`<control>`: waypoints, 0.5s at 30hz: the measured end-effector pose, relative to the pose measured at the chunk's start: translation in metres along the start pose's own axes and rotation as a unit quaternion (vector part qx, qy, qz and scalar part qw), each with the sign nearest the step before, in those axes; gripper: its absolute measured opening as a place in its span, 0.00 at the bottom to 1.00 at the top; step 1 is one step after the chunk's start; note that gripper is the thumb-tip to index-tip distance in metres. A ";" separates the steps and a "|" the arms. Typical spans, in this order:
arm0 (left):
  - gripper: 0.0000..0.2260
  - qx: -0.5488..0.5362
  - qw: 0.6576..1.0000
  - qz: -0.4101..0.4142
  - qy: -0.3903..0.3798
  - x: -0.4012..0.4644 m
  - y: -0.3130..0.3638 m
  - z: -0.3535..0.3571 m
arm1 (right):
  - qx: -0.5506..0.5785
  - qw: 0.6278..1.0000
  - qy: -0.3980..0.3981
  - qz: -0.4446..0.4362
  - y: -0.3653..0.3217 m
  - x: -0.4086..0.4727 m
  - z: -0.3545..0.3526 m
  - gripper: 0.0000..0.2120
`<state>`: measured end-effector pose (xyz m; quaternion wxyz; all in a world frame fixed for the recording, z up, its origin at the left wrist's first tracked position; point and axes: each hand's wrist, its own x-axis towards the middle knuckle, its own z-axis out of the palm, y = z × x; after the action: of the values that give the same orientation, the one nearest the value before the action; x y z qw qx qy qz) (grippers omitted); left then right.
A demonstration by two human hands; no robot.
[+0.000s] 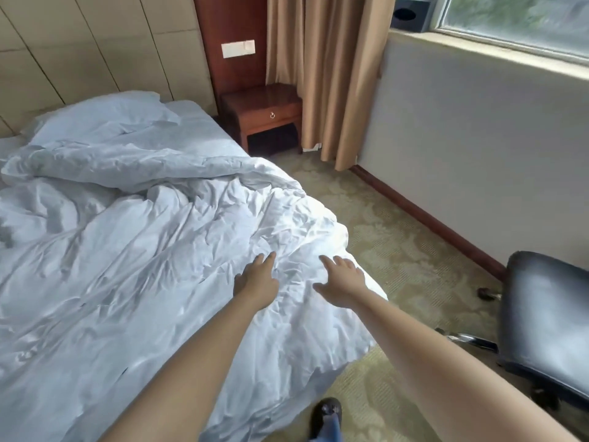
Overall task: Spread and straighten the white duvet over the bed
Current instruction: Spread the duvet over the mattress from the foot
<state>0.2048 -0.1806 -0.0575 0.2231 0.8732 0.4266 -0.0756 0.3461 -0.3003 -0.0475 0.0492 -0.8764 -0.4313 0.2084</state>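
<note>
Only 1 view is showing, from a head-worn wide-angle camera that is looking forward and steeply down over the near right side of the bed (204, 129). The white duvet (134, 256) is filling the left and centre, close beneath the lens, with both forearms reaching out from the near edge. The view is facing toward the far headboard wall (79, 52), and the window (516, 23) is curving at the far right from lens distortion.

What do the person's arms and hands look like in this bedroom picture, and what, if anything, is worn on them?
Both arms are bare along all that shows, with no sleeves in view. The left hand and right hand wear no gloves, and no rings, watch or bracelets show. The fingers are slim, with no markings or bandages visible. Each forearm is long and unmarked.
</note>
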 end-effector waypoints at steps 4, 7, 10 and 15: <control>0.28 -0.033 0.999 -0.018 -0.034 0.078 0.054 0.013 | -0.011 0.999 -0.051 -0.013 0.042 0.064 -0.028 0.33; 0.27 -0.037 0.998 -0.032 -0.029 0.126 0.090 0.005 | -0.011 0.998 -0.059 -0.028 0.074 0.111 -0.055 0.33; 0.28 -0.044 0.997 -0.054 -0.021 0.169 0.116 -0.006 | -0.016 0.996 -0.079 -0.048 0.097 0.158 -0.079 0.33; 0.28 -0.067 0.989 -0.129 0.033 0.243 0.148 -0.024 | -0.023 0.988 -0.089 -0.123 0.127 0.256 -0.118 0.33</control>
<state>0.4703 -0.0768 -0.0664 0.2555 0.7960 0.5468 -0.0461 0.6268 -0.1695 -0.0568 0.0160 -0.7954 -0.5435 0.2677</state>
